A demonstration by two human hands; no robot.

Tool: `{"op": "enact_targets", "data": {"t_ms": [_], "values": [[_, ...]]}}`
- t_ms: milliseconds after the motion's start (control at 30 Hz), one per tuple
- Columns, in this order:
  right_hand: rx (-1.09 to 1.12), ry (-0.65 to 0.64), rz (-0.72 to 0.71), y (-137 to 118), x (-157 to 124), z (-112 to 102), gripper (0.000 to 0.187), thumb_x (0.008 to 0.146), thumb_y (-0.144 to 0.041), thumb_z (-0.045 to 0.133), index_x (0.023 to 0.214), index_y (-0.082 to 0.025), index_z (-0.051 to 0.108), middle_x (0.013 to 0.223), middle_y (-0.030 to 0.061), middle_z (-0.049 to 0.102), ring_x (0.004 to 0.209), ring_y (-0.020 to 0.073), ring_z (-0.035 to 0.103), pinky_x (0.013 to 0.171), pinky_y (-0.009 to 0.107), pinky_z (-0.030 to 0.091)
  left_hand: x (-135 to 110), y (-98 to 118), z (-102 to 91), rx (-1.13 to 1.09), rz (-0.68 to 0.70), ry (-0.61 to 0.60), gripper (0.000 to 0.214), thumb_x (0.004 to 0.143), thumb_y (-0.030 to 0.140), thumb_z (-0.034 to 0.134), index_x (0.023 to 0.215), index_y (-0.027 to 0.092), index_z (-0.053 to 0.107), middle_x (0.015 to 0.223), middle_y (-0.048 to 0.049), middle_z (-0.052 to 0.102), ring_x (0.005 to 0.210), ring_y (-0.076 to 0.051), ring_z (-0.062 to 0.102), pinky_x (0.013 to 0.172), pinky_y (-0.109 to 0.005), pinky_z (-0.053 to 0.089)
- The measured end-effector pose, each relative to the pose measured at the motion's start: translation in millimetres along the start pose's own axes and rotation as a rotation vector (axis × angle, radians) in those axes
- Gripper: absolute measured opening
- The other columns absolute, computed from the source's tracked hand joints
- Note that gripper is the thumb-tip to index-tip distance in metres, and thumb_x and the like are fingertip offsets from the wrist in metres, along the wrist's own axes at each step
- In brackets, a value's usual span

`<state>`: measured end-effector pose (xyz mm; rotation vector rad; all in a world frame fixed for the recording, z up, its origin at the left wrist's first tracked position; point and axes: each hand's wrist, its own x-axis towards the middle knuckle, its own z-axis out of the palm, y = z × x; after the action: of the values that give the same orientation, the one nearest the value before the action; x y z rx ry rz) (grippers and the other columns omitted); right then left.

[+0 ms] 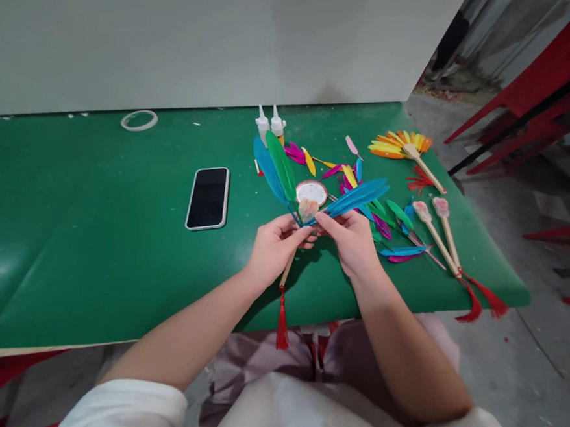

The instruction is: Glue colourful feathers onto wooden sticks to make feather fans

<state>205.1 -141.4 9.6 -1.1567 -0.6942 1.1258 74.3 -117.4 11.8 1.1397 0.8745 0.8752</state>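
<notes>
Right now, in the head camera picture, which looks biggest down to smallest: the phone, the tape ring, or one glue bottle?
1. Phone.
2. Tape ring and glue bottle look about alike; the ring lies farther back, so they stay unranked.

Two glue bottles at twelve o'clock, one tape ring at eleven, one phone at nine, one unfinished fan at centre, one finished fan at two, two bare fan sticks at three.
</notes>
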Motion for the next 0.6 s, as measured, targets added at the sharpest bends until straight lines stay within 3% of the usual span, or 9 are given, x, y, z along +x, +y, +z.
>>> {"op": "enact_targets", "data": {"t_ms": [267, 600], "values": [[-0.064, -0.004, -0.037, -0.3, 0.1, 0.1, 0.018, 0.063, -0.031, 0.073, 0.073, -0.017, 0.066, 0.068, 0.0004, 0.068, 0.062, 0.0126, 0.062, 0.060, 0.026, 0.052, -0.9, 1.2, 2.1, 0.003, -0.011, 0.036, 0.022, 0.070, 0.028, 0.069, 0.081, 0.011, 0.062, 0.070, -0.0016, 0.067, 0.063, -0.011, 0.065, 0.065, -0.024, 0.055], [-0.071, 0.004, -0.047, -0.3, 0.4, 0.0, 0.019, 0.062, -0.030, 0.073, 0.073, -0.016, 0.066, 0.067, 0.0006, 0.069, 0.061, 0.0136, 0.064, 0.061, 0.027, 0.052, -0.2, -0.4, 0.3, -0.058, -0.015, -0.002, 0.025, 0.070, 0.029, 0.070, 0.086, 0.012, 0.063, 0.076, -0.0028, 0.068, 0.070, -0.013, 0.065, 0.066, -0.024, 0.055]]}}
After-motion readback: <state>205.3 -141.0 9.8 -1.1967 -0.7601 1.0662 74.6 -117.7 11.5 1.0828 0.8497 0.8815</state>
